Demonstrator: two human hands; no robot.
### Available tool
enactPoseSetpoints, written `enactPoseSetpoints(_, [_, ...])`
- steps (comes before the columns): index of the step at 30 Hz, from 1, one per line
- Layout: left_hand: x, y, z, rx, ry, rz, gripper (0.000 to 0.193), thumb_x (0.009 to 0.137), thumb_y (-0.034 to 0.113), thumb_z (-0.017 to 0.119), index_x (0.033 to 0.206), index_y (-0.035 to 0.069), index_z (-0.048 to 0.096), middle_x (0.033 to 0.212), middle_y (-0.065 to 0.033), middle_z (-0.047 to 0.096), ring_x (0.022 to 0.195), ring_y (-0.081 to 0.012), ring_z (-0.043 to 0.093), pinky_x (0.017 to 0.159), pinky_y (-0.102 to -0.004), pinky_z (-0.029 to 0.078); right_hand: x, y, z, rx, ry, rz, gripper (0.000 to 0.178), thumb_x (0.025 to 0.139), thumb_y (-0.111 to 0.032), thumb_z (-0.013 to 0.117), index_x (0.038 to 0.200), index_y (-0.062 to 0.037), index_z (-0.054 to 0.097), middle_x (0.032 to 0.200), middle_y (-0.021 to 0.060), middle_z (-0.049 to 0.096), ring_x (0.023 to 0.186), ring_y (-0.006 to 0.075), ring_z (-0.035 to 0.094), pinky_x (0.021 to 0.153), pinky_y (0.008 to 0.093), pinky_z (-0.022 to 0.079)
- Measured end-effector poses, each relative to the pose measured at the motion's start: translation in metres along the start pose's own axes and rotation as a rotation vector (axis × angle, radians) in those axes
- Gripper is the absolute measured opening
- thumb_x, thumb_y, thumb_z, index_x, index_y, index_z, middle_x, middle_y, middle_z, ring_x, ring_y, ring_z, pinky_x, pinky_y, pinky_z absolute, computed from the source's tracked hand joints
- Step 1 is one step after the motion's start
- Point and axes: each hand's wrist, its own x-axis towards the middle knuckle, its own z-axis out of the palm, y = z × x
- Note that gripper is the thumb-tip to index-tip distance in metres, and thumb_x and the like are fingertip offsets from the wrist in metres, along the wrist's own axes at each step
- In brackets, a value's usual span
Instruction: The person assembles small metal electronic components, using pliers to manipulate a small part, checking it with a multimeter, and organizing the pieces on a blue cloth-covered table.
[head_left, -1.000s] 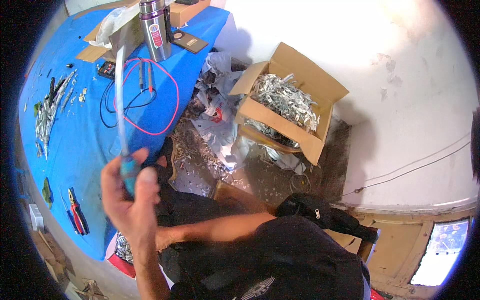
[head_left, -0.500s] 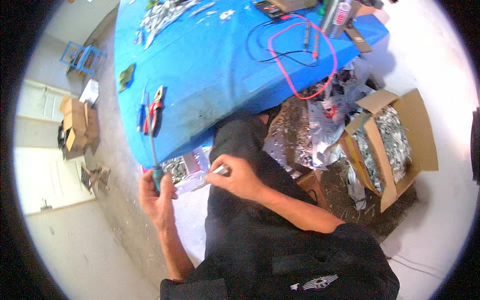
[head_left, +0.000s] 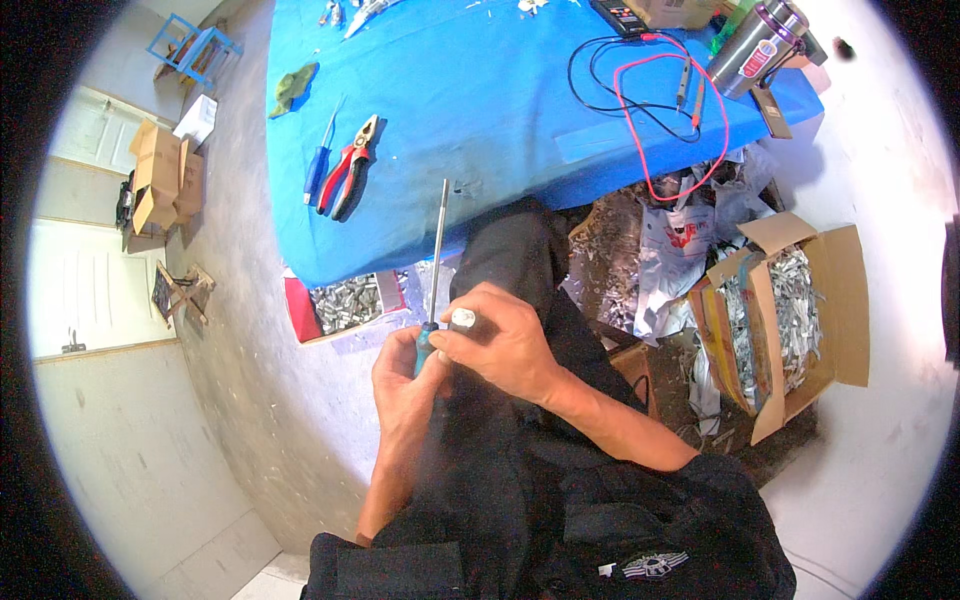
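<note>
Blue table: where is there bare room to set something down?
A wide bare patch lies between the pliers and the test leads; a smaller one, between the pliers and the near-left corner. The far right is crowded: leads, meter, steel flask.

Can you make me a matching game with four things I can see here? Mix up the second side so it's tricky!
Things:
1. Pliers
2. Flask
3. Left hand
4. Right hand

Clues:
A. Holds a small silvery piece
B. Red and black handles
C. Holds a screwdriver
D. Silver, with a strap

Right pairs: 1-B, 2-D, 3-C, 4-A
</note>
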Motion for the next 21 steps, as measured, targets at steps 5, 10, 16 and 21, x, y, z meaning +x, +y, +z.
enactPoseSetpoints(5, [0.002,-0.003,-0.003,-0.027,-0.007,-0.022,0.029,0.095,0.007,0.075,0.119,0.001,0.06,0.099,-0.0036,0.067,0.076,-0.0084,0.061,0.059,-0.0224,0.049,-0.001,0.003,0.003,0.001,0.033,-0.173,0.021,0.088,-0.014,0.083,0.103,-0.0018,0.072,0.097,0.0113,0.069,0.086,0.0218,0.068,0.079,0.0338,0.054])
enactPoseSetpoints(10, [0.02,0.001,-0.027,0.048,0.112,0.1,0.029,0.096,0.007,0.072,0.121,0.001,0.06,0.099,-0.0047,0.068,0.079,-0.0096,0.063,0.057,-0.0227,0.051,-0.003,-0.001,-0.002,0.039,0.008,-0.054,0.02,0.09,-0.009,0.079,0.107,-0.0007,0.071,0.101,0.0122,0.07,0.094,0.0237,0.068,0.086,0.0345,0.053])
enactPoseSetpoints(16, [0.06,0.024,-0.071,0.267,0.3,0.305,0.029,0.097,0.008,0.071,0.121,-0.002,0.06,0.095,-0.0026,0.067,0.076,-0.0075,0.061,0.057,-0.0223,0.049,-0.003,0.002,-0.005,0.008,-0.023,-0.006,0.023,0.097,-0.016,0.075,0.113,-0.0011,0.07,0.098,0.0106,0.069,0.088,0.0223,0.067,0.081,0.0329,0.053])
enactPoseSetpoints(21, [0.103,0.026,-0.104,0.494,0.471,0.446,0.026,0.093,0.005,0.069,0.117,-0.004,0.064,0.098,-0.0055,0.067,0.086,-0.0113,0.062,0.078,-0.028,0.052,-0.01,0.017,0.002,0.303,-0.116,0.271,0.032,0.108,-0.022,0.06,0.131,0.0004,0.061,0.086,0.0007,0.062,0.077,0.0071,0.057,0.069,0.0256,0.049])
